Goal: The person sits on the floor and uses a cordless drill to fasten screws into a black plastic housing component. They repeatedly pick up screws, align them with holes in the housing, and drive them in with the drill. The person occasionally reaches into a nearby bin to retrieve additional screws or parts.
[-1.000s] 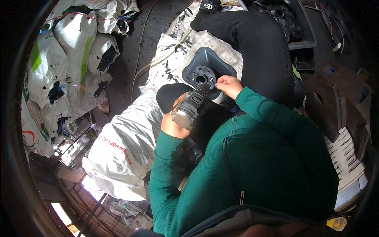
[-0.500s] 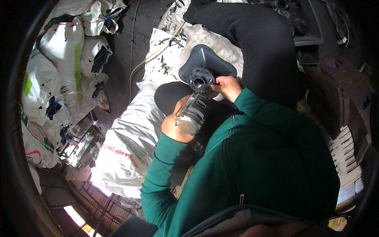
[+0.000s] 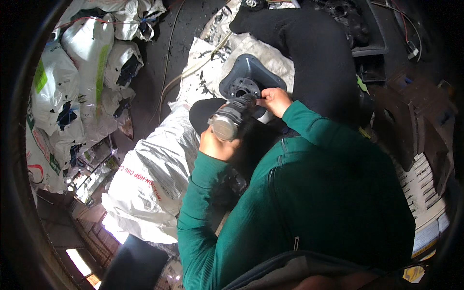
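My left hand (image 3: pixel 216 145) is closed around a power drill (image 3: pixel 227 123) with a rounded silver-grey back end. The drill's front end points up and right, at the near edge of a dark grey part (image 3: pixel 253 67). That part has a wide, roughly square base with corner holes and a round flange ringed with holes. It lies between my legs on a whitish sack. My right hand (image 3: pixel 275 102) is beside the drill's tip and the flange's right edge, its thumb and fingers pinched together. Whatever it pinches is too small to make out.
White filled sacks (image 3: pixel 87 53) are piled at the left, and another white sack (image 3: pixel 150 179) lies beside my left arm. A pale hose (image 3: pixel 193 69) crosses toward the floor. Dark molded parts (image 3: pixel 343 19) are at the upper right, near a brown crate-like object (image 3: pixel 401 111).
The drill has swung, its back end moving up and left, and my left hand has turned with it. My right hand has shifted slightly left and stays pinched near the flange.
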Action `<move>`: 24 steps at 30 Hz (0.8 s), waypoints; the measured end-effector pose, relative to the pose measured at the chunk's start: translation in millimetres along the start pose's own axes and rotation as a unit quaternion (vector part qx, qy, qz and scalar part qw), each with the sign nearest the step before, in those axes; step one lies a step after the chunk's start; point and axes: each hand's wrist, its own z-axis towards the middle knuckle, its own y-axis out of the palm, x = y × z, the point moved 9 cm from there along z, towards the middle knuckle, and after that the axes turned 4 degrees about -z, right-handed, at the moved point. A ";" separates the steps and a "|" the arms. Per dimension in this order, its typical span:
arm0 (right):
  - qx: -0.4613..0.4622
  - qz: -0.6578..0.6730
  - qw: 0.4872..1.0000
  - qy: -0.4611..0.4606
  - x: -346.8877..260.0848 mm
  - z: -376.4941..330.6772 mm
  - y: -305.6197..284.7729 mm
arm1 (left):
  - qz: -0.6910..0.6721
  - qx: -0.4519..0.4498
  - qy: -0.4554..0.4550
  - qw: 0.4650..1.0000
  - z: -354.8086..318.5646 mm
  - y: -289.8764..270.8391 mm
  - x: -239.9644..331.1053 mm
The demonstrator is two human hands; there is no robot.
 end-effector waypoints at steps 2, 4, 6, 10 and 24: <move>0.028 -0.050 0.998 -0.004 -5.0 -3.4 -5.3 | -0.110 0.048 0.070 0.990 -10.5 -8.2 14.8; 0.052 -0.152 0.986 -0.036 -16.0 -13.5 -14.5 | -0.116 0.026 0.083 0.989 -20.5 -9.1 17.7; 0.050 0.066 0.996 0.038 -7.2 -25.8 -18.6 | -0.111 0.021 0.083 0.990 -38.5 -11.7 16.6; -0.098 0.358 0.926 0.068 -21.4 -61.7 -13.7 | 0.006 0.051 0.163 0.985 -77.8 -2.5 29.4; -0.208 0.536 0.816 0.060 -58.1 -90.5 34.1 | 0.076 0.119 0.201 0.970 -109.0 14.1 29.2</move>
